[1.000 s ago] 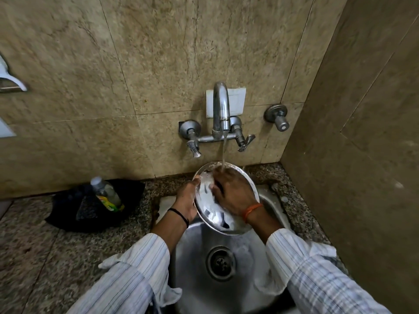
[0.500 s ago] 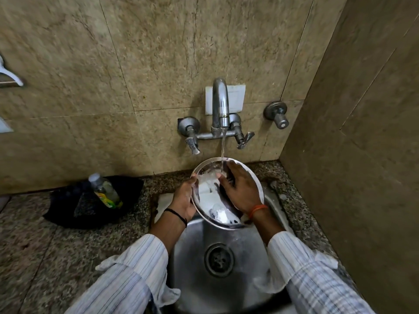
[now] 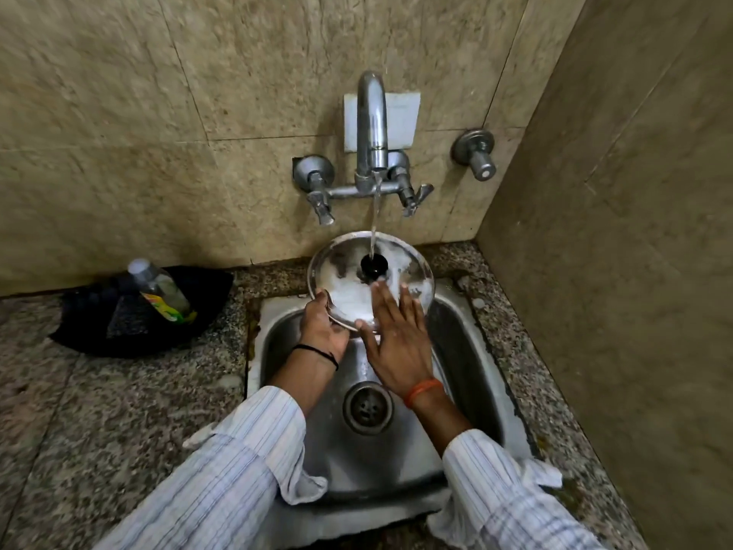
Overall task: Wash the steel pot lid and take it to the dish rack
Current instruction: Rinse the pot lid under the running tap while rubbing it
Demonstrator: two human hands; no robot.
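Observation:
The round steel pot lid [image 3: 345, 271] is held over the back of the sink, soapy, its black knob [image 3: 373, 264] facing up under the running water from the tap [image 3: 372, 125]. My left hand [image 3: 323, 327] grips the lid's near left rim. My right hand [image 3: 396, 335] lies flat with fingers spread, fingertips resting on the lid's near side just below the knob. No dish rack is in view.
The small steel sink [image 3: 468, 351] with its drain [image 3: 368, 406] is set in a speckled granite counter [image 3: 119, 410]. A black bowl [image 3: 95, 331] holding a bottle [image 3: 162, 289] stands at the left. Tiled walls close in behind and on the right.
The lid has been turned over: its hollow underside faced me before, now the knob side does. My right hand has come off the inside and rests flat on the top.

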